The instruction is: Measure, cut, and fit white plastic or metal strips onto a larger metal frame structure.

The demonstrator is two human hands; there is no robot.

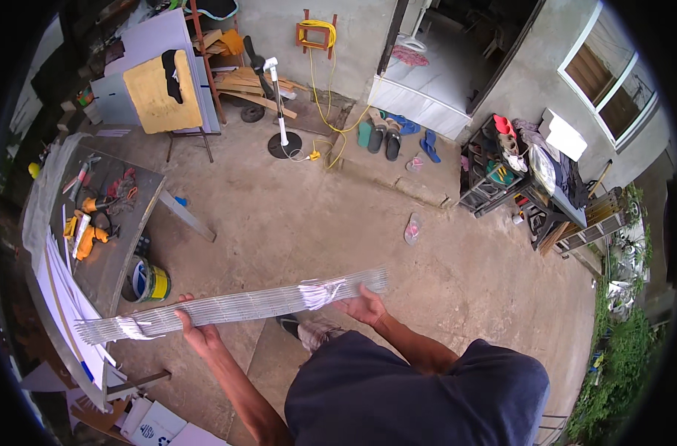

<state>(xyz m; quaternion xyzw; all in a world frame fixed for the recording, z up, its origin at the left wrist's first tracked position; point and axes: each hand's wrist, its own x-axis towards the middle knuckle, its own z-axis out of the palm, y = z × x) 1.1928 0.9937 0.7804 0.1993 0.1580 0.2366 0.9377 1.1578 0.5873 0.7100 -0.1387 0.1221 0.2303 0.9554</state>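
Observation:
A long, flat bundle of silvery ribbed strips stretches across in front of me, tilted up a little to the right. White wrapping binds it near the right end, and a second white binding sits near the left end. My left hand grips its lower edge left of the middle, with fingers passing behind it. Close to the right end, my right hand supports it from below, thumb against the near side. The bundle's left end hangs over the edge of the worktable.
The worktable at left carries yellow power tools and white strips. A bucket stands beside it. Farther off are a pedestal fan, a yellow cord, footwear on a step and a loaded rack.

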